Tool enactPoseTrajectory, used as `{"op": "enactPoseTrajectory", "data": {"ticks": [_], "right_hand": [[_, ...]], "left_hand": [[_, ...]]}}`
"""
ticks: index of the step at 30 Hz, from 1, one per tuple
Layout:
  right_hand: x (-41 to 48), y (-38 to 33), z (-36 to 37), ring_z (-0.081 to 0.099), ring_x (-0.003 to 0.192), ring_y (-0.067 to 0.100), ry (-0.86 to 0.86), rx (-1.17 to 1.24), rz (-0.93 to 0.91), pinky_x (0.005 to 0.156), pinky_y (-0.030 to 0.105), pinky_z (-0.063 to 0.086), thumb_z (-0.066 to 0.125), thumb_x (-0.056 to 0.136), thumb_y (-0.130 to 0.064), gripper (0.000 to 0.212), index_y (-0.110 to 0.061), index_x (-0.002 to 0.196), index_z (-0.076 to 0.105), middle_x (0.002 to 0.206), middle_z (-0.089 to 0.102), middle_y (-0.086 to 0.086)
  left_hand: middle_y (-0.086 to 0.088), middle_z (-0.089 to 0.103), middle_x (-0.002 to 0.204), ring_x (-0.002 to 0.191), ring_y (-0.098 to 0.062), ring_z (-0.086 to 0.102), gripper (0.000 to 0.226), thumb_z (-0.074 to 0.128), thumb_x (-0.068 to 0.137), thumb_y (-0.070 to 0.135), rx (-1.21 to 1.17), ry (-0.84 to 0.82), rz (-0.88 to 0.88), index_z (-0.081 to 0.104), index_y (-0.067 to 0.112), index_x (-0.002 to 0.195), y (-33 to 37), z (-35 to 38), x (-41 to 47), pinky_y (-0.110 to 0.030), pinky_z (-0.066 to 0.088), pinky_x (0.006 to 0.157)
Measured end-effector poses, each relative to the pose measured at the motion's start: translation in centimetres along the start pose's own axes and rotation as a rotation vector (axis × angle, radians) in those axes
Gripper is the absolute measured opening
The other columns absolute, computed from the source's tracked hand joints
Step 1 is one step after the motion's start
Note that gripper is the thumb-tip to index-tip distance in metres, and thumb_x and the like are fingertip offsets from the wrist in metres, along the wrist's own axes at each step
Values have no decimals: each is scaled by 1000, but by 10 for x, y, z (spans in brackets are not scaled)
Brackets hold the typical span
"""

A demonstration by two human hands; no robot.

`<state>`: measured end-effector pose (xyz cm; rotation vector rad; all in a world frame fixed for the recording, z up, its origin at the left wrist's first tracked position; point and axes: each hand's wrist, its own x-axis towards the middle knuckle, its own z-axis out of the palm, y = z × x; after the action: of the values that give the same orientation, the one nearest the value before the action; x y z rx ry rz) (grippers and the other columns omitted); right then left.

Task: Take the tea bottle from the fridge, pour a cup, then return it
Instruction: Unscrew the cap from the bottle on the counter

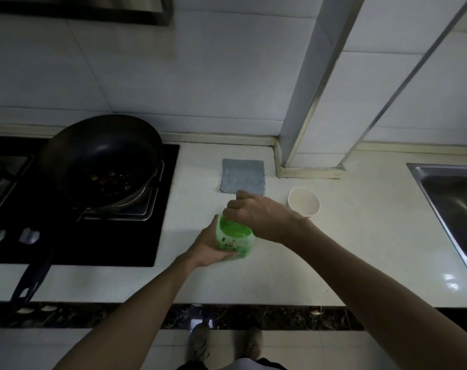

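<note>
Tea bottle (233, 237) in both hands

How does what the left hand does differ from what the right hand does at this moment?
The left hand wraps the side of the green tea bottle from the left; the right hand covers its top from above, where the cap would be, hidden. The left hand is lower, the right hand higher, nearer the paper cup. Both touch the bottle.
</note>
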<state>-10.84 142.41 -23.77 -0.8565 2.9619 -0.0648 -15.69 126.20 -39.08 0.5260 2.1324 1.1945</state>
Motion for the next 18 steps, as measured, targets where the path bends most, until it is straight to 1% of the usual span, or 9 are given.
{"op": "enactPoseTrajectory", "data": {"ticks": [2, 4, 6, 7, 9, 11, 14, 16, 18], "right_hand": [[-1, 3, -1, 58, 92, 25, 29, 27, -60, 67, 28, 40, 74, 81, -1, 31, -4, 112, 68, 103, 72, 10], [-1, 5, -2, 61, 92, 26, 76, 62, -109, 66, 31, 50, 80, 75, 0, 32, -5, 105, 71, 100, 73, 9], [-6, 9, -2, 63, 99, 27, 166, 114, -121, 75, 33, 56, 79, 73, 3, 33, -6, 105, 71, 105, 72, 10], [-11, 12, 0, 63, 104, 25, 230, 173, -82, 82, 30, 54, 77, 76, 3, 33, -6, 107, 71, 110, 70, 11], [-30, 15, 7, 60, 109, 15, 369, 374, 85, 91, 19, 47, 71, 85, -4, 30, -8, 115, 68, 118, 65, 8], [-55, 11, 27, 60, 102, 4, 525, 608, 278, 89, 14, 50, 71, 86, -7, 28, -8, 114, 67, 114, 62, 2], [-95, -1, 83, 67, 83, 8, 644, 864, 535, 74, 27, 59, 80, 78, -7, 23, -9, 96, 66, 95, 68, -1], [-116, -3, 124, 64, 76, 12, 618, 856, 690, 66, 33, 55, 84, 75, -15, 24, -16, 89, 64, 87, 68, -6], [-130, -2, 157, 62, 75, 15, 590, 867, 794, 63, 36, 53, 84, 74, -17, 25, -20, 87, 63, 86, 66, -7]], "left_hand": [[8, 64, 110, 103, -9, 63, 93, 91, 58, 24, -11, -1, 0, 38, 29, 134, 0, 0, 0, -29, 56, 83], [9, 64, 110, 103, -9, 63, 93, 91, 58, 23, -20, -2, -1, 38, 28, 134, 0, 1, 0, -26, 55, 81], [8, 63, 111, 105, -9, 62, 94, 92, 57, 24, -32, 2, -1, 38, 28, 134, 1, 1, -1, -26, 54, 83], [8, 63, 114, 107, -9, 61, 96, 92, 57, 24, -44, 7, 7, 37, 29, 135, 1, 2, -1, -27, 54, 87], [7, 62, 119, 112, -9, 60, 97, 93, 56, 23, -73, 22, 33, 36, 31, 134, 0, 4, -3, -28, 52, 92], [6, 62, 121, 113, -9, 60, 96, 92, 54, 27, -81, 32, 60, 37, 34, 132, -3, 5, -4, -29, 52, 92], [9, 62, 120, 111, -9, 61, 96, 91, 49, 33, -87, 49, 31, 40, 33, 130, -3, 6, -3, -30, 53, 91], [9, 64, 117, 109, -8, 62, 94, 93, 51, 27, -106, 79, 6, 43, 27, 130, -6, 10, -2, -30, 53, 91], [8, 66, 113, 106, -7, 63, 87, 93, 55, 18, -85, 110, -14, 47, 22, 128, -8, 14, -2, -27, 53, 91]]}}
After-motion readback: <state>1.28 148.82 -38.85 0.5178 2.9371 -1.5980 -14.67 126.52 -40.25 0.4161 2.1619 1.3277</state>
